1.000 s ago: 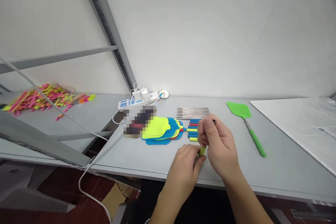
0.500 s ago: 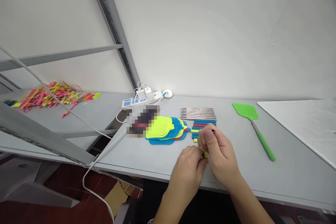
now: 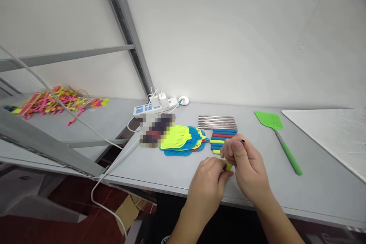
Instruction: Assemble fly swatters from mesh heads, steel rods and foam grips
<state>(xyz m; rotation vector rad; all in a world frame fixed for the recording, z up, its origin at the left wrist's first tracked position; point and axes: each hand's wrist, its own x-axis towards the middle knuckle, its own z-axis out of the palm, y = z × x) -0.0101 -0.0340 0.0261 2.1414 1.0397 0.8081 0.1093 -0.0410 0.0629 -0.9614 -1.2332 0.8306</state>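
Two hands meet above the flat grey tabletop (image 3: 154, 169)!
Here the left hand (image 3: 208, 183) curls fingers and thumb around a yellow-green cylindrical grip (image 3: 228, 166), caught between both hands; the right hand (image 3: 248, 164), balled tight, clasps a slim tube (image 3: 243, 141), only its dark round end peeking out. From there, a row of blue, red and yellow-green cylinders (image 3: 217, 142) lies towards eleven, shiny silver metal rods (image 3: 217, 122) just beyond; overlapping perforated plastic swatter heads (image 3: 177, 137) sit at ten, a whole green swatter (image 3: 286, 148) at half past two.
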